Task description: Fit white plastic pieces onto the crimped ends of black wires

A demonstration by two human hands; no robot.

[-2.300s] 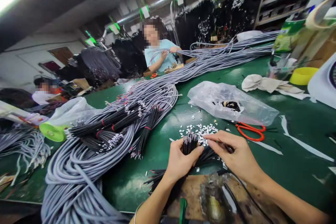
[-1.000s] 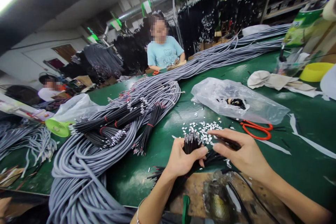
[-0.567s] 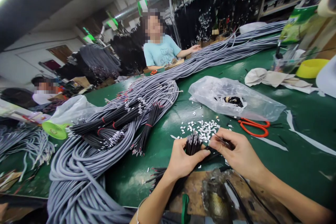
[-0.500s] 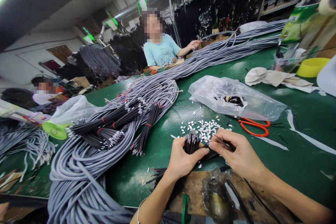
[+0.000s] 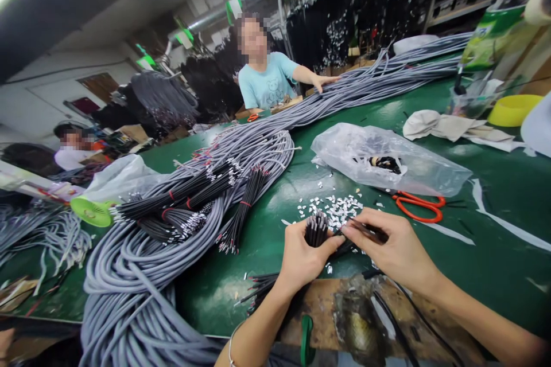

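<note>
My left hand (image 5: 303,255) is wrapped round a bundle of thin black wires (image 5: 316,230), whose pale tips point up and away from me. Its thumb reaches right, towards my right hand (image 5: 381,241). The fingers of the right hand are pinched together close to that thumb, with a thin dark length showing between them; its kind is unclear. Small white scraps (image 5: 340,206) lie scattered on the green table just beyond both hands. Below my left wrist, more loose black wires (image 5: 260,287) rest at the table's near edge.
Thick grey cables (image 5: 142,258) run across the table, with tied black wire bundles (image 5: 243,206) on them. Orange-handled scissors (image 5: 419,206) and a clear plastic bag (image 5: 387,155) lie to the right. A worn wooden board (image 5: 314,309) is nearest me. Opposite sits a co-worker (image 5: 269,83).
The co-worker's hand, raised earlier, now rests on the grey cables. My hands stay close together at the bundle, with only small finger movement; the view has shifted slightly.
</note>
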